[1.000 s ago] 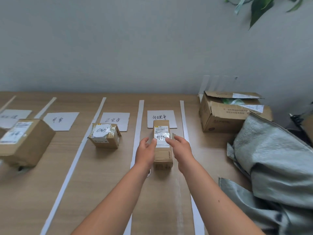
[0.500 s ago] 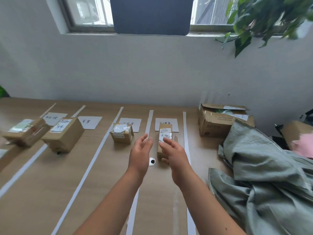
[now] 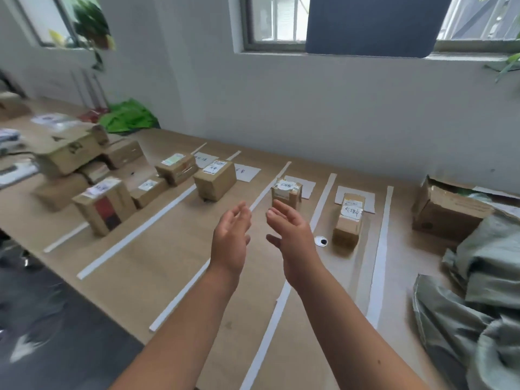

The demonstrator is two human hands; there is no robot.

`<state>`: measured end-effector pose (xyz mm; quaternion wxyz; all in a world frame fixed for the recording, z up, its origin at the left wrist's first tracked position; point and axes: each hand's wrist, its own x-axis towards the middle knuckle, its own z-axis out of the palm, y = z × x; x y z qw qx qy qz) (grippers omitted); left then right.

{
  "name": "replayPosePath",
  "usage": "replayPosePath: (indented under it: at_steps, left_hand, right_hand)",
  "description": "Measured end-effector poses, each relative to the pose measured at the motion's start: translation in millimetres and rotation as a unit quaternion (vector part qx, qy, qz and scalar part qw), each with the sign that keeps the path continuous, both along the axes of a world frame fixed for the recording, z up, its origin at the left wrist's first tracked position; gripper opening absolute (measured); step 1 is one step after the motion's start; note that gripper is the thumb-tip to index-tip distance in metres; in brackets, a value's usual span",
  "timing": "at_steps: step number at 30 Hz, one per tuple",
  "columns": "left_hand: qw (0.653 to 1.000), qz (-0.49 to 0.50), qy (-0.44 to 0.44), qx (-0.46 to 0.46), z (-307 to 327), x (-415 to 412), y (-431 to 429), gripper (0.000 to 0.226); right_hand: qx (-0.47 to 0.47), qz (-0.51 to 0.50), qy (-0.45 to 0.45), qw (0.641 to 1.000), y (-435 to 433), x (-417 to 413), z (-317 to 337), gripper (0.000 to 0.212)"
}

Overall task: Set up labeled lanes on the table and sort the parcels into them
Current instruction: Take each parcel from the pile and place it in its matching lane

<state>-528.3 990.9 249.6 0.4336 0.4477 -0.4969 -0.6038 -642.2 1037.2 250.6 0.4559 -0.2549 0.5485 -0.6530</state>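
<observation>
Left hand (image 3: 230, 244), right hand (image 3: 294, 244) now off oblong taped cardboard parcel (image 3: 348, 220).

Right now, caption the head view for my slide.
Open left hand and right hand hover over taped lanes holding sorted parcels; unsorted boxes piled left.

Left hand (image 3: 231, 240): raised, palm inward, fingers relaxed, empty. Right hand (image 3: 291, 241): alongside, palm inward, fingers loosely spread, empty. Forearms bare, extended.
</observation>
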Motion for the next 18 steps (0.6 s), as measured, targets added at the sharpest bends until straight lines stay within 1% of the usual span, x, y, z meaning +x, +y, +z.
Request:
replayPosePath:
  at_steps: [6,10,13,16,18]
  left_hand:
    - [0.996,0.086,0.022,-0.008,10.3,110.2,2.9,0.038]
    - [0.991,0.127,0.036,-0.013,16.3,192.0,0.0,0.026]
    - [0.986,0.158,0.041,-0.019,19.3,256.9,-8.7,0.032]
    - [0.983,0.177,0.039,-0.029,21.2,326.3,-18.3,0.030]
    - [0.981,0.189,0.033,-0.034,21.3,372.9,-24.4,0.033]
  right_hand:
    - [-0.013,0.092,-0.007,0.996,-20.6,109.9,12.1,0.043]
    - [-0.014,0.131,0.006,0.991,-36.7,191.4,19.3,0.041]
    - [-0.014,0.151,0.004,0.988,-48.7,260.1,20.0,0.039]
    - [-0.013,0.172,-0.001,0.985,-63.6,332.2,20.5,0.040]
    - [-0.017,0.186,-0.010,0.982,-72.7,378.8,20.7,0.042]
